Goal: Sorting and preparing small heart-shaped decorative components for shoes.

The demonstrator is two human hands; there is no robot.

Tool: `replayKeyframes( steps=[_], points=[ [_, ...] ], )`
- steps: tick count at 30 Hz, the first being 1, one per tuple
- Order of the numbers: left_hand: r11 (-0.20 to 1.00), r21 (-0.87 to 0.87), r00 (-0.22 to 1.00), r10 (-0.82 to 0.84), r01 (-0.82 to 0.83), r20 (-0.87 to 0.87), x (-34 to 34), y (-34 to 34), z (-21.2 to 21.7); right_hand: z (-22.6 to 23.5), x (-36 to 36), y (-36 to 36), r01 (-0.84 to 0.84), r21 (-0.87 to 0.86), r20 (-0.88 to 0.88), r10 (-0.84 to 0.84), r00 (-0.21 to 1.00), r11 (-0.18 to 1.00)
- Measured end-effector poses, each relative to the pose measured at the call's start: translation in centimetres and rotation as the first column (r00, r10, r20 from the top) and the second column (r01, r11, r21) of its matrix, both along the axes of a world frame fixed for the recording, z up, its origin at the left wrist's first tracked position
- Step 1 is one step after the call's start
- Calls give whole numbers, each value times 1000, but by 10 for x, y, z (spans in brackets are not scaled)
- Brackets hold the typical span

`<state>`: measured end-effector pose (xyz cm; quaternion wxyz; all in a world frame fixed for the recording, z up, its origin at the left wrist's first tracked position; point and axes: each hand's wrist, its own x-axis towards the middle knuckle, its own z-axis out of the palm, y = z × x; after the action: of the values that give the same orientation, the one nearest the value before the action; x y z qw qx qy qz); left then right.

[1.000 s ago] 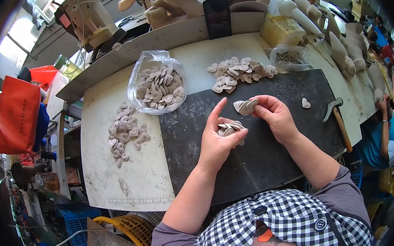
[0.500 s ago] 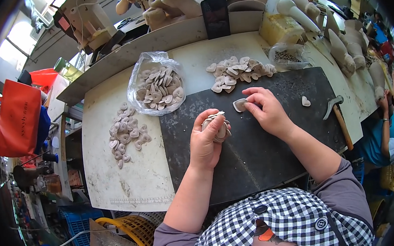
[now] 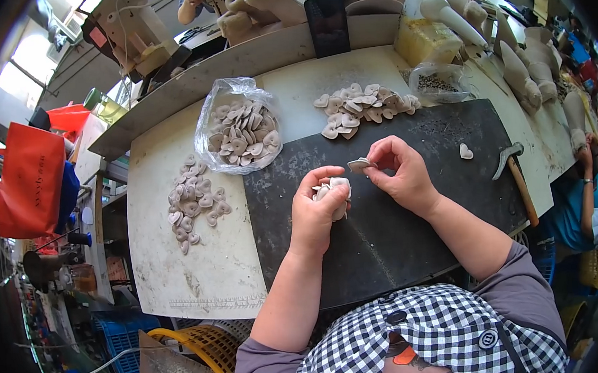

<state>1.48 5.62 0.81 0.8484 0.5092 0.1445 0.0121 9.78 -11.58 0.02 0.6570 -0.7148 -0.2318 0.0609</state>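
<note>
Above the black mat point(image 3: 305, 276), my left hand point(image 3: 313, 217) is closed round a stack of heart-shaped pieces point(image 3: 339, 187), pale grey-beige. Just to its right, my right hand point(image 3: 404, 177) pinches a single heart-shaped piece point(image 3: 360, 164) between thumb and fingertips. That piece is close to the left fingertips but looks apart from the stack. Beyond the hands lies a pile of similar pieces point(image 3: 363, 106) at the mat's far edge. More fill a clear plastic bag point(image 3: 206, 141), and a scattered group point(image 3: 193, 204) rests on the white tabletop at left.
A hammer point(image 3: 518, 181) lies at the mat's right edge, near one lone heart piece point(image 3: 466, 150). A small bag of tiny metal bits point(image 3: 437, 83) sits at the far right. A phone point(image 3: 327, 25) leans on the raised back ledge. A co-worker's arm point(image 3: 588, 201) shows at far right.
The right hand has turned the single piece from nearly face-on to edge-on and brought it slightly closer to the left hand. The stack in my left hand has shifted and turned.
</note>
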Motion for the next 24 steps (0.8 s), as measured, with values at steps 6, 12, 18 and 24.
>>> replayKeyframes(
  steps=[6, 12, 18, 24],
  points=[
    [981, 161, 990, -122, 110, 68, -1, 2, -3, 3, -11, 6, -162, 149, 109, 147, 983, 976],
    [942, 254, 964, 169, -219, 203, 5, 15, 13, 16, -13, 2, -168, 118, 148, 150, 978, 979],
    [-31, 928, 896, 249, -372, 367, 76, 108, 52, 3, 5, -7, -77, 77, 74, 72, 995, 994],
    [-224, 975, 980, 190, -6, 50, 126, 115, 23, 0, 15, -8, -27, 34, 95, 24, 995, 999]
  ],
)
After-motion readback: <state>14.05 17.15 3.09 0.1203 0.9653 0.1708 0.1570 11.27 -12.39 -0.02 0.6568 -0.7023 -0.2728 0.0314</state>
